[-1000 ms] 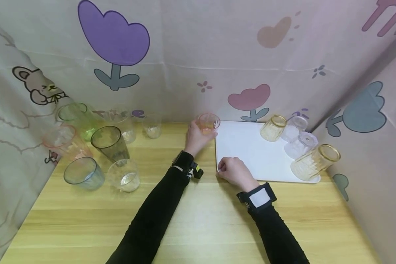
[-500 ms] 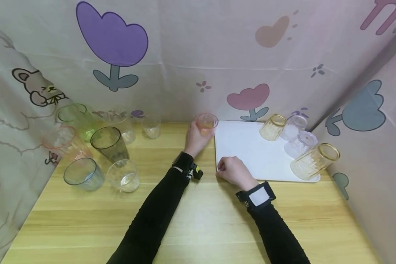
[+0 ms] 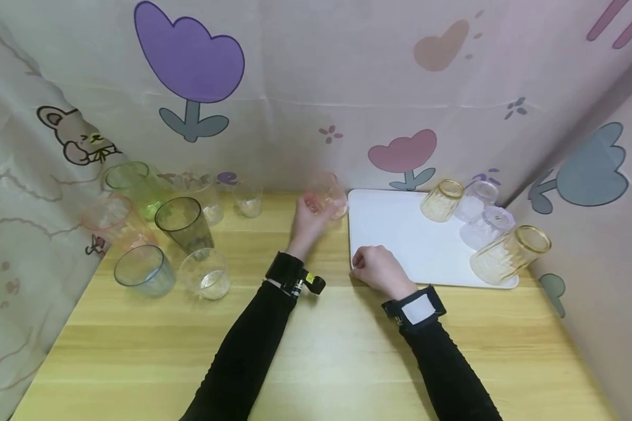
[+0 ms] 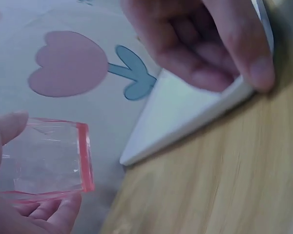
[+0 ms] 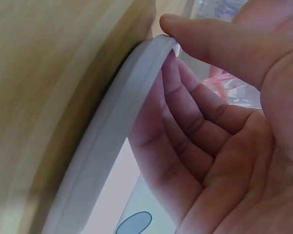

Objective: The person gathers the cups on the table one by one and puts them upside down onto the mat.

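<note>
My left hand holds a clear tumbler with a pink rim just left of the white tray's far left corner. In the left wrist view the thumb and fingers grip its sides, and the pink rim faces right, away from the palm. With thumb and curled fingers, my right hand pinches the near left edge of the white tray. The right wrist view shows the thumb tip on the tray's rim and the fingers on its inner side.
On the tray's right side stand two amber glasses and two clear ones, upside down. Several tumblers stand upright at the left, among them a green one, a dark grey one and a blue one. A patterned curtain hangs behind.
My left hand has turned the pink-rimmed tumbler from upright, so its rim no longer faces up. The right hand keeps its place on the tray edge. The head view has shifted slightly.
</note>
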A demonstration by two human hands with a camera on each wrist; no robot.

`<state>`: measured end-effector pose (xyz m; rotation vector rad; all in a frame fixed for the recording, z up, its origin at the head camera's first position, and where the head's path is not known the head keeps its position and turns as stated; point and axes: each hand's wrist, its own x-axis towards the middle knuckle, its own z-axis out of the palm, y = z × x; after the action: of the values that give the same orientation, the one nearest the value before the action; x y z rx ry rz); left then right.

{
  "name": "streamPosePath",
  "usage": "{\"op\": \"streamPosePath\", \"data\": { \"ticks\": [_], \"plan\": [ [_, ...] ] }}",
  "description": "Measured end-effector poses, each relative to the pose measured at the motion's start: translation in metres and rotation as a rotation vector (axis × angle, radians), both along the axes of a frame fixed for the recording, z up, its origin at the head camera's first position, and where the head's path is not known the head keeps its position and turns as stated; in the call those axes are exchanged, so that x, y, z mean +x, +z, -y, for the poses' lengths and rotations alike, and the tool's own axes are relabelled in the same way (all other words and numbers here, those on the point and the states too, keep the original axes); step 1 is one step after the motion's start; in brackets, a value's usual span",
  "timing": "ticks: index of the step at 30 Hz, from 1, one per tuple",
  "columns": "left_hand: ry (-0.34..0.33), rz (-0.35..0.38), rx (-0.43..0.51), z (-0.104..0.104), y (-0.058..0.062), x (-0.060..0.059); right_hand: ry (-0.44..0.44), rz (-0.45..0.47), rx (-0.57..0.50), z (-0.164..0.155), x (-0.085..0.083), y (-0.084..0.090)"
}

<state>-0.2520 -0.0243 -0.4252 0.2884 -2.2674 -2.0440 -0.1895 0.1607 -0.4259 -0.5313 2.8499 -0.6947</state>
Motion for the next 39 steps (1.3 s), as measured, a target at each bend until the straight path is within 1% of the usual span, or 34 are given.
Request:
{"op": "streamPosePath", "data": {
  "ticks": [3,9,11,13,16,20,23,25,28,32,39],
  "plan": [
    [0.006,0.004,0.118,0.002,0.005,0.008,0.001,-0.007,-0.001,-0.001,-0.001,0.001],
    [-0.026,-0.009,0.464,0.006,0.011,0.023,0.017,0.01,-0.014,-0.002,0.0,0.003],
    [-0.041,0.003,0.561,0.006,0.013,0.027,0.016,0.016,-0.023,-0.003,-0.002,0.004],
    [-0.054,0.02,0.636,0.007,0.016,0.032,0.011,0.004,-0.05,-0.004,-0.003,0.006],
    [-0.075,0.041,0.733,0.007,0.018,0.038,0.002,-0.063,-0.157,-0.003,-0.004,0.01],
    [-0.094,0.048,0.848,0.006,0.02,0.044,-0.02,-0.208,-0.386,0.0,-0.003,0.019],
    [-0.095,0.052,0.918,0.004,0.022,0.048,-0.028,-0.325,-0.523,0.004,-0.003,0.025],
    [-0.097,0.057,0.95,0.003,0.023,0.049,-0.03,-0.396,-0.586,0.008,-0.004,0.027],
    [-0.103,0.066,0.996,0.003,0.023,0.051,-0.034,-0.461,-0.662,0.015,-0.006,0.029],
    [-0.125,0.075,1.011,0.003,0.022,0.054,-0.021,-0.468,-0.724,0.024,-0.009,0.031],
    [-0.16,0.099,1.017,0.003,0.021,0.058,0.021,-0.449,-0.729,0.035,-0.012,0.033]
  ]
}}
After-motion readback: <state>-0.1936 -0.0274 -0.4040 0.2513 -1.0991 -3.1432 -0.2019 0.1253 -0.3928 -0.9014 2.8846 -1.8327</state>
